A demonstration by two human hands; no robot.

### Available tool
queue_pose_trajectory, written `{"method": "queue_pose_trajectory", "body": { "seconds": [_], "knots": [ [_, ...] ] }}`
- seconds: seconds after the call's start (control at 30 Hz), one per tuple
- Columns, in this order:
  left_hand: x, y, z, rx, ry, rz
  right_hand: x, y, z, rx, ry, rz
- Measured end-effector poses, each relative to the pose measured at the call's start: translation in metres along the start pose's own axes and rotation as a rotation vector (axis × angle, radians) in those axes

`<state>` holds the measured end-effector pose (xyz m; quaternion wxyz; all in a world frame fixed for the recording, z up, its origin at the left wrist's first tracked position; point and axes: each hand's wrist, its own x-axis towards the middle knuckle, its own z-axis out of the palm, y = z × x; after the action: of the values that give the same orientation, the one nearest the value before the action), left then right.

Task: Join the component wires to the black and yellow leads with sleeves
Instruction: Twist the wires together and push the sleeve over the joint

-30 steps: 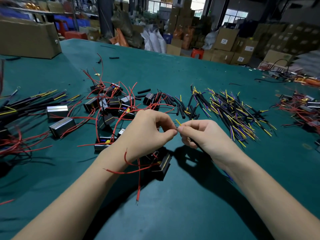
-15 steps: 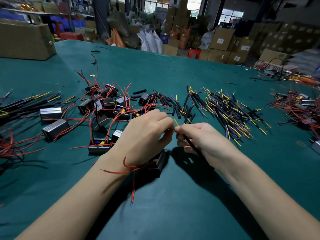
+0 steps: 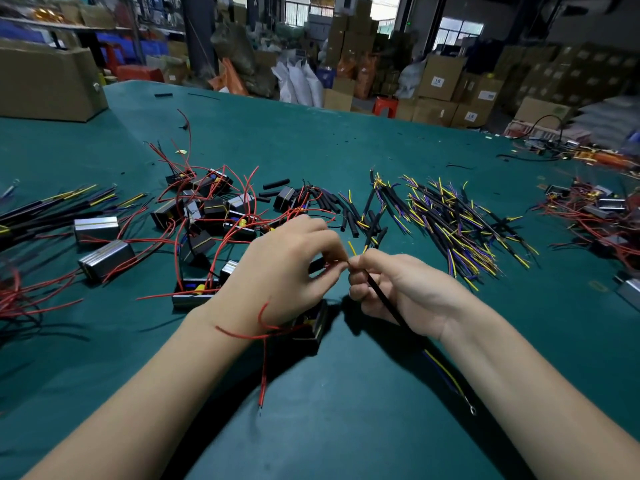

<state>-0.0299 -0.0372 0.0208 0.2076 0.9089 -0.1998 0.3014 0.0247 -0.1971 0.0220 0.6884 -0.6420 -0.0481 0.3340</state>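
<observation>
Centrally, fingertips meeting: left hand (image 3: 277,271) pinching a red component wire (image 3: 264,372), right hand (image 3: 405,289) curled round a black and yellow lead (image 3: 384,299), black component (image 3: 313,327) under the left wrist, spare leads (image 3: 453,226) at two o'clock on the green table (image 3: 346,410).

The pinching fingertips of the left hand (image 3: 284,268) and right hand (image 3: 401,292) cover the spot where the thin red component wire (image 3: 264,372) meets the black-sheathed lead with yellow cores (image 3: 384,299), so whether they touch cannot be told; the small black component block (image 3: 313,327) lies half hidden under the left wrist; the bundle of long black and yellow cables (image 3: 52,209) is cut by the left edge; the red-wired parts heap (image 3: 602,213) runs off the right edge, blurred
</observation>
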Motion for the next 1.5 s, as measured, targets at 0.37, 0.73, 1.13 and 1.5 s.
{"method": "queue_pose_trajectory", "body": {
  "seconds": [0.37,0.73,1.13,1.5],
  "knots": [
    [0.004,-0.007,-0.008,-0.522,-0.180,-0.556,-0.002,0.004,0.008,-0.456,0.080,-0.436],
    [0.003,-0.003,-0.004,-0.449,-0.102,-0.435,-0.007,0.000,0.011,-0.570,0.132,-0.468],
    [0.006,0.001,-0.002,0.151,-0.028,0.236,-0.005,-0.009,0.001,0.107,-0.102,0.209],
    [0.004,-0.004,-0.008,-0.476,-0.005,-0.456,-0.004,0.010,0.006,-1.131,0.315,-0.999]
  ]
}}
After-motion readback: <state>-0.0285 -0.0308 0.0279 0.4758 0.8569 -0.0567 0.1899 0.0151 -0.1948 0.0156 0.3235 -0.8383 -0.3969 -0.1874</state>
